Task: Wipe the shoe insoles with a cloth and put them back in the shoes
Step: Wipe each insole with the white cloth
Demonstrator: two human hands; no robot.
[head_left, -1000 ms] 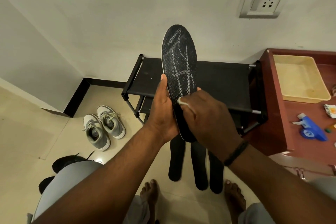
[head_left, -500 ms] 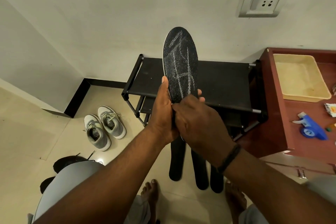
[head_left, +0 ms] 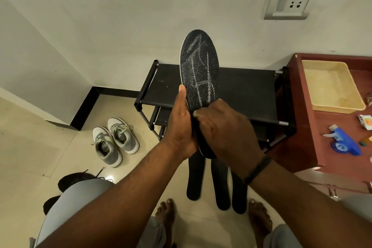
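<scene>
I hold a black insole (head_left: 200,70) with pale streaks upright in front of me. My left hand (head_left: 181,125) grips its lower left edge, thumb along the rim. My right hand (head_left: 225,131) is closed and pressed against the insole's lower part; only a small pale bit of cloth (head_left: 194,114) shows at its fingertips. Three more black insoles (head_left: 219,187) lie on the floor below my hands. A pair of grey sneakers (head_left: 114,143) stands on the floor to the left. A black shoe (head_left: 69,182) lies partly hidden behind my left knee.
A black shoe rack (head_left: 247,90) stands against the wall behind the insole. At right, a reddish table (head_left: 320,143) carries a beige tray (head_left: 332,88) and a blue spray bottle (head_left: 344,143). My bare feet (head_left: 167,213) rest on the tiled floor.
My right hand slid down the insole's lower part and back up a little, rubbing it. The insole shifted slightly lower in view. The cloth showed more a second ago.
</scene>
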